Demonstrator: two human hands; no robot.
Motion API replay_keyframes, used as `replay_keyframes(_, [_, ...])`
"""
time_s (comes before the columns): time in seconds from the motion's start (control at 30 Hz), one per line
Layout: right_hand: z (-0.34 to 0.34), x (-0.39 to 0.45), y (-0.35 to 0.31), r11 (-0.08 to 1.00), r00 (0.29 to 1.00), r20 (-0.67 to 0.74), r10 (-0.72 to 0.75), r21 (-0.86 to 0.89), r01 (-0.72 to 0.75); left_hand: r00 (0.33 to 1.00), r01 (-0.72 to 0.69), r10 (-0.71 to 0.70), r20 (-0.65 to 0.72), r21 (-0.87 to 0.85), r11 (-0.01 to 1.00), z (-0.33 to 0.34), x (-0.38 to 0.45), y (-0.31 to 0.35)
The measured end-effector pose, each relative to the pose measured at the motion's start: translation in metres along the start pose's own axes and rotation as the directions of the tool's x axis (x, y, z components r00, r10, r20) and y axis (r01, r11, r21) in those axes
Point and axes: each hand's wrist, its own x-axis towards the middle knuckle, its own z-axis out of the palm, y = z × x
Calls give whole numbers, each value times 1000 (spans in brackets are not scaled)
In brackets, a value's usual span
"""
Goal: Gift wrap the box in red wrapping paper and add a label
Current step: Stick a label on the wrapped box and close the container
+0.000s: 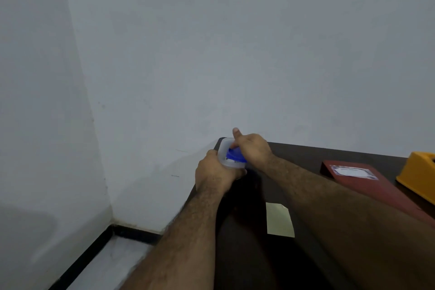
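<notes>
The left hand (215, 172) curls its fingers round a small clear plastic container (226, 154) at the far left corner of the bench (249, 261), gripping it from the left side. The right hand (253, 149) meets it from the right, fingers bent over a blue piece (236, 155) that sits in or on the container, thumb sticking up above the knuckles. What the blue piece is cannot be told; it may be a lid or something inside. Both bare forearms reach in from the near edge and converge on that corner.

Just behind the right forearm, toward the near middle of the dark bench, a pale yellow square of paper (280, 220) lies flat. Further right, along the far edge, lies the box in red wrapping paper (376, 189), flat on the bench, its near end hidden by the right arm. A white label (352, 172) with a bluish border is on its top face near the far end. At the right edge, touching or just beside the box, stands a yellow tape dispenser (420, 172), partly cut off by the frame.

The bench's far edge stands against a plain white wall (211, 54), and a strip of pale floor (110, 263) with a black skirting shows to its left.
</notes>
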Motion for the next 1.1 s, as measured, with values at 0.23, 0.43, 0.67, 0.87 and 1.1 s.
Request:
replay_keyframes(0.23, [2, 19, 26, 990, 998, 25, -63, -121, 65, 999, 11, -6, 41, -111, 994, -1, 7, -7])
replay_keyframes(0.43, [-1, 26, 15, 963, 983, 110, -147, -210, 167, 999, 10, -3, 54, -135, 991, -1, 12, -8])
replay_keyframes(0.67, [-12, 29, 5, 943, 978, 159, -133, -283, 174, 998, 30, -21, 62, -146, 989, -2, 8, -6])
replay_keyframes(0.87, [-20, 30, 17, 942, 973, 150, -174, -262, 209, 997, 28, -17, 73, -159, 987, -6, 5, -6])
replay_keyframes(1.1, [-21, 37, 16, 928, 953, 242, -180, -278, 246, 990, -84, 106, 97, -206, 975, -15, -2, -2])
